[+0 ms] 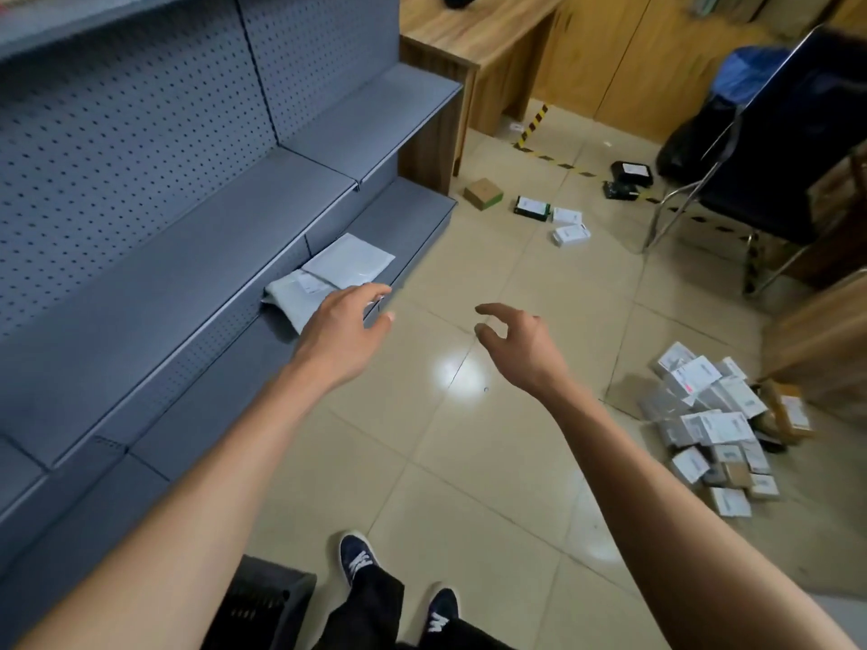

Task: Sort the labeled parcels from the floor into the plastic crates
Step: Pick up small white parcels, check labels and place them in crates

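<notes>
My left hand [345,323] reaches over the lowest grey shelf [187,368], its fingers relaxed just in front of two grey mailer parcels [323,274] lying there; I cannot tell whether it touches them. My right hand [513,342] hovers over the tiled floor with loosely curled fingers, holding nothing. A heap of several labeled white and brown parcels [718,415] lies on the floor at the right. More small parcels [570,225] are scattered farther away. A dark plastic crate [267,598] shows at the bottom edge beside my feet.
Grey pegboard shelving [140,133] fills the left side. A wooden desk [469,49] stands beyond it. A black chair with a metal frame [760,180] sits at the right, near yellow-black floor tape [535,124]. A brown box [483,193] lies near the desk.
</notes>
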Demonstrator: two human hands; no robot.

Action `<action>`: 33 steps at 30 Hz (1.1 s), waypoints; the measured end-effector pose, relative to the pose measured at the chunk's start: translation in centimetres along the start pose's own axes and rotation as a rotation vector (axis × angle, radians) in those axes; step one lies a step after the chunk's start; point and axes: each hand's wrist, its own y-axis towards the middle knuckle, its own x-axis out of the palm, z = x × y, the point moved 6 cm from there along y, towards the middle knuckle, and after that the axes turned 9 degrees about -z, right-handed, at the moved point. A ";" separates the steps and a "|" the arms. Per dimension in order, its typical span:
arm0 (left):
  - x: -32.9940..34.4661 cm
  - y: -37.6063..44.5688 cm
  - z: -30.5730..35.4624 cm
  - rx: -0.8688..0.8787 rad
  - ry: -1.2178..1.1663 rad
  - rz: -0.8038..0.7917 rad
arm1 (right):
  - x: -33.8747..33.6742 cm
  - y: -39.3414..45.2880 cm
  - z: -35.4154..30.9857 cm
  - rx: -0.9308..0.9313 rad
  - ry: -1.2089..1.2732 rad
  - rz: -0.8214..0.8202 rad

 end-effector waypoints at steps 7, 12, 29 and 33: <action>-1.8 6.4 2.8 0.105 0.052 -0.055 | -3.3 2.3 -1.6 0.037 0.091 0.118; 0.0 11.0 5.4 0.194 0.068 -0.143 | -5.5 3.9 1.0 0.112 0.128 0.174; 5.6 28.3 17.4 0.262 0.152 -0.206 | -17.3 14.9 11.8 0.199 0.229 0.256; 6.9 31.0 19.6 0.271 0.163 -0.235 | -19.9 16.3 13.3 0.201 0.215 0.274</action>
